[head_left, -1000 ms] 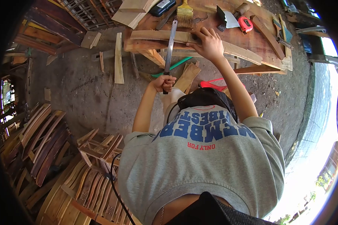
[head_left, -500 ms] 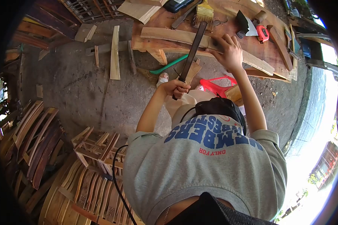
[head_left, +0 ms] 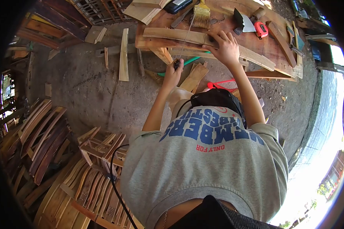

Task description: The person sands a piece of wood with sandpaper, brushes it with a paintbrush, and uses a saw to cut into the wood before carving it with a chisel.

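My left hand [head_left: 173, 74] is closed round the black handle of a long flat file [head_left: 187, 37]. Its blade points away from me and shows edge-on as a thin line crossing over a curved wooden slat [head_left: 172, 34]. My right hand [head_left: 226, 49] grips that slat near its middle, fingers bent over the top and thumb at the front edge. Part of the slat is hidden under this hand. The slat lies along the near side of a wooden workbench [head_left: 233, 40].
On the bench lie a paintbrush [head_left: 201, 17], a red tape measure [head_left: 261, 29], a blade with a pale face [head_left: 248, 25] and a curved wooden piece [head_left: 282, 45]. Below are a red plastic stool [head_left: 221, 84] and offcuts [head_left: 124, 57]. Wooden chair parts [head_left: 99, 187] stand at lower left.
My left hand has moved forward and turned the file from its flat face to its edge. My right hand has shifted slightly left along the slat. The camera view has shifted a little.
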The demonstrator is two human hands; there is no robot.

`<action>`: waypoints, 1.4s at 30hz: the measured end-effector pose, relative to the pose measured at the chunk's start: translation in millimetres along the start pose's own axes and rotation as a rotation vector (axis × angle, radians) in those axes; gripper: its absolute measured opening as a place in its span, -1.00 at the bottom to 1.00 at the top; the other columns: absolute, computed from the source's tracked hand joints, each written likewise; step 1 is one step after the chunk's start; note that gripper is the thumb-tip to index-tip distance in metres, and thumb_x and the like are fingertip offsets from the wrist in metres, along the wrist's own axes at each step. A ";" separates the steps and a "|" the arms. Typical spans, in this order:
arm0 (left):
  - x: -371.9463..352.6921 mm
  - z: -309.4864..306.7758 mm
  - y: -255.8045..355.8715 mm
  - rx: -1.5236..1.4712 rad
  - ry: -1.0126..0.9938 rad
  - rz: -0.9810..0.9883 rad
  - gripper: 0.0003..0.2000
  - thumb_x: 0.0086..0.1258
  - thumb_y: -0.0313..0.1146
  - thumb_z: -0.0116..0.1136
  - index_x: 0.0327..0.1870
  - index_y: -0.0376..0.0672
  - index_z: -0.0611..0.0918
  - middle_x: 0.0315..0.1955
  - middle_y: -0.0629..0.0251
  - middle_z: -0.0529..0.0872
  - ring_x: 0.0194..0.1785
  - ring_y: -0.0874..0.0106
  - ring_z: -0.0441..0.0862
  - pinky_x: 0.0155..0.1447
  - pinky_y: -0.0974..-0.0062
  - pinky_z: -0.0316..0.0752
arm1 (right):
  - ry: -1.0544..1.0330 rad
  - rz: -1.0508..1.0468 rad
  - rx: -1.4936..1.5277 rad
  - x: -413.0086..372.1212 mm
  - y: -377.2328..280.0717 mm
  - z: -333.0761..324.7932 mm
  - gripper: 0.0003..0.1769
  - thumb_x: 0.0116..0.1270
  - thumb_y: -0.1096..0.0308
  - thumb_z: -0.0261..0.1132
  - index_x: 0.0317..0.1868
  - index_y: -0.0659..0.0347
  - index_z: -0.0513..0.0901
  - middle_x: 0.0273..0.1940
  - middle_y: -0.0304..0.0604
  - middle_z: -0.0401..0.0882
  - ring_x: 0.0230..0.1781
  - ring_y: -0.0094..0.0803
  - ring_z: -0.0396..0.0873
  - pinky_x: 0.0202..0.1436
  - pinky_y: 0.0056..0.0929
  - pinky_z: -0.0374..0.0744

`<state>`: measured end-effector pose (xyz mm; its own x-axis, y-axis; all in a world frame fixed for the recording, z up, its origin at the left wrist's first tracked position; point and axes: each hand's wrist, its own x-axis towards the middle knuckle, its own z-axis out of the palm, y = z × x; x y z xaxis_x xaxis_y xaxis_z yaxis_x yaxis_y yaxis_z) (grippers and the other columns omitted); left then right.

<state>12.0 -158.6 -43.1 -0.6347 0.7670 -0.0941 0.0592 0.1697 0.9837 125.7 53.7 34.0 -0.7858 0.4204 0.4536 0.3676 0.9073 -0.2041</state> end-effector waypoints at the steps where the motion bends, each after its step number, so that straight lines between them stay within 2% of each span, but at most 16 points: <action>1: -1.3 4.5 1.4 0.003 0.003 0.002 -0.61 0.54 -0.01 -0.05 -0.43 -0.12 0.50 -0.61 0.52 0.35 -0.56 0.67 0.28 -0.52 0.65 0.16 | 0.003 -0.002 0.002 -1.0 0.6 0.5 -0.46 0.04 -0.16 0.41 -0.04 -0.05 0.69 -0.26 -0.32 0.52 -0.20 -0.32 0.51 -0.08 -0.31 0.54; 3: -2.3 11.6 3.7 -0.052 0.014 -0.126 -0.56 0.54 0.00 -0.06 -0.48 -0.16 0.49 -0.62 0.49 0.39 -0.55 0.63 0.30 -0.48 0.57 0.20 | 0.019 -0.014 -0.002 -2.0 2.2 1.8 -0.46 0.04 -0.17 0.40 -0.03 -0.05 0.69 -0.26 -0.33 0.53 -0.18 -0.32 0.51 -0.07 -0.31 0.54; 10: -2.5 16.4 6.3 0.109 0.067 -0.093 -0.48 0.55 0.04 -0.08 -0.56 -0.22 0.45 -0.68 0.43 0.40 -0.59 0.58 0.29 -0.47 0.49 0.22 | 0.034 -0.005 0.003 -4.1 2.4 2.1 -0.45 0.05 -0.18 0.39 -0.02 -0.06 0.69 -0.25 -0.35 0.53 -0.16 -0.34 0.51 -0.06 -0.31 0.54; 12: -0.4 17.3 4.5 0.146 0.098 -0.079 -0.45 0.54 0.02 -0.07 -0.61 -0.26 0.40 -0.76 0.33 0.40 -0.64 0.44 0.35 -0.48 0.38 0.28 | 0.034 -0.009 0.007 -4.4 2.7 3.0 -0.44 0.04 -0.18 0.39 -0.01 -0.06 0.69 -0.24 -0.36 0.53 -0.15 -0.34 0.50 -0.06 -0.32 0.54; 13: 0.3 17.8 2.7 0.149 0.096 -0.078 -0.45 0.54 0.02 -0.07 -0.61 -0.26 0.40 -0.76 0.33 0.40 -0.64 0.44 0.35 -0.48 0.38 0.28 | 0.037 -0.007 0.008 -4.5 2.7 2.8 -0.44 0.04 -0.18 0.39 -0.01 -0.06 0.69 -0.24 -0.36 0.53 -0.15 -0.34 0.50 -0.06 -0.32 0.54; 28: 4.3 19.1 -5.5 0.239 0.132 -0.036 -0.49 0.53 -0.03 -0.03 -0.48 -0.38 0.45 -0.73 0.14 0.38 -0.62 0.36 0.28 -0.46 0.29 0.27 | 0.039 0.000 -0.004 -5.1 2.5 0.3 -0.43 0.04 -0.21 0.38 -0.01 -0.06 0.68 -0.20 -0.37 0.54 -0.14 -0.35 0.50 -0.03 -0.32 0.53; 31: 4.6 20.0 -5.5 0.258 0.140 -0.026 -0.49 0.53 -0.04 -0.04 -0.48 -0.38 0.45 -0.73 0.11 0.40 -0.63 0.33 0.26 -0.47 0.28 0.27 | 0.067 -0.019 0.020 -5.5 3.5 0.4 -0.44 0.10 -0.20 0.35 0.01 -0.06 0.66 -0.24 -0.32 0.52 -0.15 -0.30 0.50 -0.06 -0.28 0.53; 34: -0.6 24.1 -17.3 0.295 0.155 -0.023 -0.50 0.54 -0.04 -0.06 -0.45 -0.39 0.47 -0.74 0.10 0.41 -0.65 0.30 0.32 -0.48 0.27 0.26 | 0.027 -0.002 0.022 -6.4 2.8 -0.4 -0.45 0.10 -0.20 0.35 0.01 -0.07 0.66 -0.23 -0.32 0.51 -0.14 -0.31 0.50 -0.06 -0.29 0.53; 36: -17.2 31.1 -36.4 0.374 0.210 0.066 -0.53 0.55 -0.07 -0.07 -0.39 -0.39 0.53 -0.74 0.09 0.44 -0.65 0.27 0.46 -0.48 0.28 0.30 | 0.000 -0.010 0.015 -5.1 4.0 -1.7 -0.45 0.10 -0.20 0.35 0.00 -0.06 0.65 -0.21 -0.32 0.51 -0.13 -0.30 0.49 -0.06 -0.30 0.52; 37: -23.9 31.4 -37.7 0.371 0.208 0.079 -0.53 0.55 -0.07 -0.07 -0.39 -0.39 0.53 -0.74 0.09 0.44 -0.65 0.27 0.46 -0.48 0.28 0.30 | 0.010 -0.009 0.007 -2.4 5.6 -1.5 -0.45 0.10 -0.20 0.35 0.00 -0.06 0.65 -0.21 -0.32 0.51 -0.13 -0.30 0.49 -0.06 -0.30 0.52; 39: -41.9 29.0 -33.8 0.329 0.192 -0.063 -0.56 0.55 -0.10 -0.08 -0.32 -0.37 0.57 -0.72 0.06 0.49 -0.59 0.17 0.55 -0.46 0.27 0.35 | 0.056 -0.032 0.056 -4.7 4.8 0.9 -0.45 0.10 -0.19 0.35 0.00 -0.05 0.65 -0.21 -0.32 0.50 -0.14 -0.30 0.49 -0.05 -0.30 0.51; 40: -40.8 29.6 -29.3 0.331 0.186 -0.063 -0.56 0.55 -0.10 -0.08 -0.32 -0.37 0.57 -0.72 0.06 0.49 -0.59 0.17 0.55 -0.46 0.27 0.35 | 0.056 -0.026 0.056 -5.2 5.8 0.5 -0.45 0.10 -0.19 0.35 0.00 -0.05 0.65 -0.21 -0.32 0.50 -0.14 -0.30 0.49 -0.05 -0.30 0.51; 42: -40.0 29.5 -17.9 0.305 0.182 -0.153 -0.57 0.55 -0.10 -0.08 -0.33 -0.36 0.59 -0.69 0.02 0.53 -0.55 0.04 0.54 -0.41 0.23 0.40 | 0.000 -0.004 0.029 -4.6 4.5 0.3 -0.45 0.09 -0.18 0.36 -0.01 -0.03 0.65 -0.20 -0.32 0.50 -0.14 -0.29 0.48 -0.05 -0.31 0.50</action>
<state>59.0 -174.0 -61.5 -0.7788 0.6006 -0.1809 0.1621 0.4713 0.8670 130.8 55.9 30.7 -0.7869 0.4171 0.4548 0.3504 0.9086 -0.2272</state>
